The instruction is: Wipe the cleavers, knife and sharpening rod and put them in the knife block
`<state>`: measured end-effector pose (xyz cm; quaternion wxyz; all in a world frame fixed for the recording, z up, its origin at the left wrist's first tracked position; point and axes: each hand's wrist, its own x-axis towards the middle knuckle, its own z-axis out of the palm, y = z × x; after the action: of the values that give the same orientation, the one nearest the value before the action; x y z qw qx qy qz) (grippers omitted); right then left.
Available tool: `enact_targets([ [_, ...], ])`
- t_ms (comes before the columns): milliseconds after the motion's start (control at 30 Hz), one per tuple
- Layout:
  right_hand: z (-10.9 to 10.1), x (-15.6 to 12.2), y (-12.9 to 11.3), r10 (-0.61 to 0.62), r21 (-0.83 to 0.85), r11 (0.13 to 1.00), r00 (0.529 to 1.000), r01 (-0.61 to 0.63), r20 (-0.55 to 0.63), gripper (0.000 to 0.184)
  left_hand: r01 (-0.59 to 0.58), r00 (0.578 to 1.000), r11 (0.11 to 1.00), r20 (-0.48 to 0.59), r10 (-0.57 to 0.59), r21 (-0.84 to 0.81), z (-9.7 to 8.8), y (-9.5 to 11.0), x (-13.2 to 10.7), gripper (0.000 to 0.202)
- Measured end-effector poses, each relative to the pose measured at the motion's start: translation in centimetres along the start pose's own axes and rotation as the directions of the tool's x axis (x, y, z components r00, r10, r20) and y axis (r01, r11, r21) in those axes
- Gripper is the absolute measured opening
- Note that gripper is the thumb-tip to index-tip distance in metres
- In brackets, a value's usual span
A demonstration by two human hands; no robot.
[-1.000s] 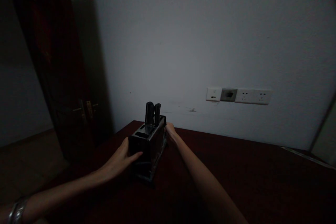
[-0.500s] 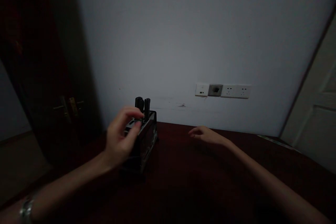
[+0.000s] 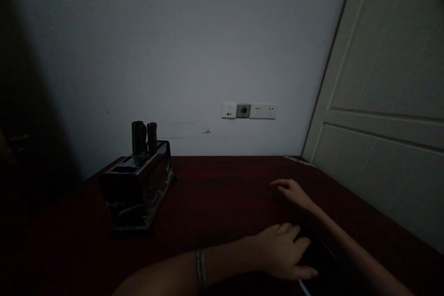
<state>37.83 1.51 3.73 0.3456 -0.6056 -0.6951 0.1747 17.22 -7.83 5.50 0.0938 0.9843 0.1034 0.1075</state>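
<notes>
A dark knife block (image 3: pixel 138 187) stands on the dark red table (image 3: pixel 215 194) at the left, with two black handles (image 3: pixel 144 138) sticking up from its far end. Neither hand touches it. My left hand (image 3: pixel 282 249), a bracelet on its wrist, reaches across to the right and curls its fingers and thumb round the edge of a dark flat object (image 3: pixel 321 259) near the front of the table. What that object is stays unclear in the dim light. Just beyond it, my right hand (image 3: pixel 293 192) lies low over the table with its fingers stretched out, holding nothing.
A grey wall runs behind the table, with a row of white sockets and a switch (image 3: pixel 249 111). A pale panelled door (image 3: pixel 385 115) stands along the table's right side. The far left is in deep shadow.
Both hands have left the knife block and moved right. My view has swung right too. The left hand has crossed over and closed on the dark flat object.
</notes>
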Motion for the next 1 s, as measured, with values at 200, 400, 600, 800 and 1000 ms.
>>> enact_targets([
  [200,0.7,-1.2,1.8,0.021,-0.076,0.997,0.998,-0.026,-0.06,0.038,-0.003,0.967,1.0,0.253,0.01,-0.027,0.8,0.1,-0.3,0.056],
  [400,2.4,-0.1,1.5,0.0,-0.105,0.994,1.0,-0.003,-0.024,0.039,0.089,0.949,0.995,0.309,-0.069,-0.054,-3.0,0.1,-6.3,0.05],
  [600,6.6,1.9,-0.3,-0.101,-0.173,0.979,0.994,0.107,0.047,0.038,0.425,0.866,0.905,0.286,-0.411,0.015,-5.8,-2.6,-12.1,0.056],
  [800,10.8,2.7,-3.6,-0.182,-0.278,0.941,0.98,0.196,0.074,0.037,0.741,0.639,0.655,0.14,-0.756,0.149,-4.7,-6.1,-15.7,0.071],
  [1000,11.9,1.7,-5.1,-0.197,-0.383,0.9,0.978,0.207,0.065,0.04,0.77,0.549,0.622,0.349,-0.76,0.143,-5.5,-9.2,-17.1,0.076],
])
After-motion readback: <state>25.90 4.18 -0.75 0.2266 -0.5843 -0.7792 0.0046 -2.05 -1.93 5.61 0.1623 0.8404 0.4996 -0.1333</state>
